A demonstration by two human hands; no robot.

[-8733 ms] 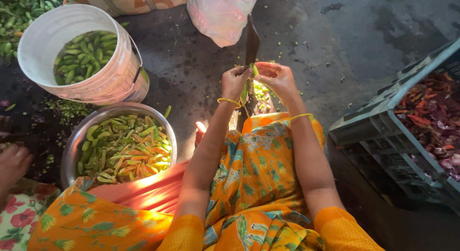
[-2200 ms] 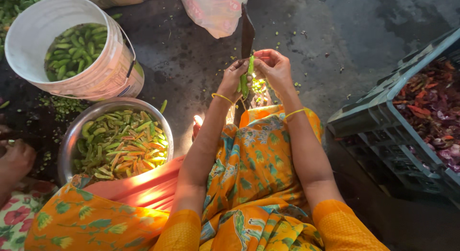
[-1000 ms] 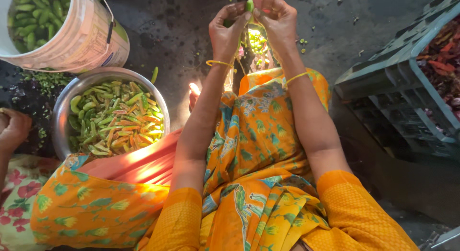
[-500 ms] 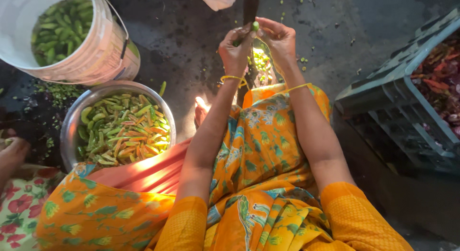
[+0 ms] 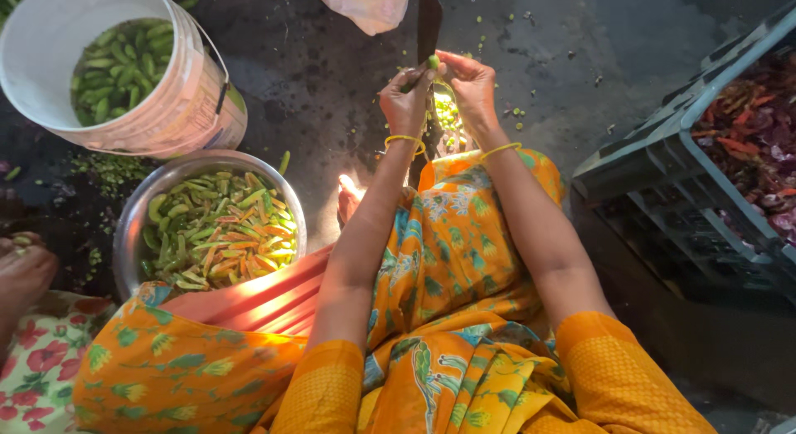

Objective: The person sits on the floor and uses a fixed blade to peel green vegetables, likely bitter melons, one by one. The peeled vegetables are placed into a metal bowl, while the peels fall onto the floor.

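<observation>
Single head view, steep downward, close over lap, facing dark floor point(image 5: 630, 36).

1. Dark, wet concrete floor point(image 5: 630, 36), flecked with green scraps, stretches beyond the hands.
2. A patch of sunlight point(image 5: 352, 185) falls below the hands.
3. A grey plastic crate point(image 5: 663, 177) sits to their right.

"What's over on the left?"

"A white bucket point(image 5: 166, 111) of whole green pods, and just beside it a steel bowl point(image 5: 128, 235) of cut pieces."

"And right?"

"A grey plastic crate point(image 5: 663, 169) of reddish scraps. A pale plastic bag point(image 5: 365, 4) lies at the top."
</observation>
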